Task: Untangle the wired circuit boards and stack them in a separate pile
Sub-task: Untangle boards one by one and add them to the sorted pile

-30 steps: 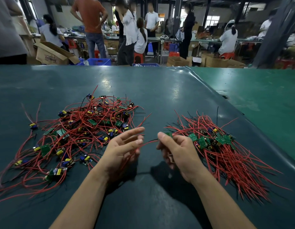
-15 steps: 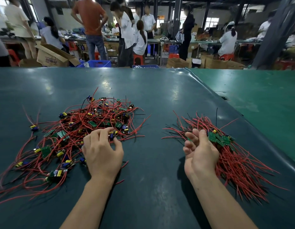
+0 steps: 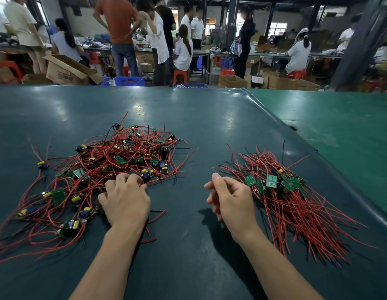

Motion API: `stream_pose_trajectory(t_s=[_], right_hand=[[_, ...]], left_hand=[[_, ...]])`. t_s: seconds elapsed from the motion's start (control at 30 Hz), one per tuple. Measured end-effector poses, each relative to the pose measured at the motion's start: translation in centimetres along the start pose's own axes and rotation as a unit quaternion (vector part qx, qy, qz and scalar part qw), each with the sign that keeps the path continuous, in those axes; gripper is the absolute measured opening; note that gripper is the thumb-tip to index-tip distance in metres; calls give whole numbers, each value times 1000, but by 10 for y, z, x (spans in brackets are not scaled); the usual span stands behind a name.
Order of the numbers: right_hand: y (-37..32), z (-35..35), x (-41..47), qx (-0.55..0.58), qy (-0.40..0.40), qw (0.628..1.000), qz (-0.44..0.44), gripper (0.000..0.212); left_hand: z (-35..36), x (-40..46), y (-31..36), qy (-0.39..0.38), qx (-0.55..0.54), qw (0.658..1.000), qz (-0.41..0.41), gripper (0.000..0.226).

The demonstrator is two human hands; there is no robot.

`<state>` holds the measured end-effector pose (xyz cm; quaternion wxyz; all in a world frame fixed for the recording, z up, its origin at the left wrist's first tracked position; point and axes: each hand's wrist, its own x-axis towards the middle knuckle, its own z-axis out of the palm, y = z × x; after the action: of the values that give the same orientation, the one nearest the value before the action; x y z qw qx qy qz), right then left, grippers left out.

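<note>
On the dark green table (image 3: 209, 118), the sorted pile (image 3: 296, 198) lies right of the tangled heap of wired circuit boards (image 3: 114, 167). A moment ago the right hand (image 3: 231, 200) was laying a freed board on that pile; now it has drawn back beside it, fingers loosely curled and holding nothing. The left hand (image 3: 125, 200) has gone back onto the near edge of the heap, fingers (image 3: 132, 178) bent into the red wires; whether they already grip one, I cannot tell. So another cycle begins, I think.
</note>
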<state>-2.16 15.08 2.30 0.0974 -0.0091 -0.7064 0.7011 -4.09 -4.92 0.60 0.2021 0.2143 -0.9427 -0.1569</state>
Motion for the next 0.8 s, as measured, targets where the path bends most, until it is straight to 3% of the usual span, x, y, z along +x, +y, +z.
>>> stream_pose_trajectory(t_s=[0.33,0.67,0.8], right_hand=[[0,-1,1,-9,-1,1000,4,37],[3,-1,4,-18,-8,1000,9,36],[5,-1,5,-10,0,1000,11,36]], left_hand=[[-11,-5,2,81,-78,993,36,21],[-10,-2,-6,-25,20,999,16,27],[-9,-2,-7,69,-58,996,11,18]])
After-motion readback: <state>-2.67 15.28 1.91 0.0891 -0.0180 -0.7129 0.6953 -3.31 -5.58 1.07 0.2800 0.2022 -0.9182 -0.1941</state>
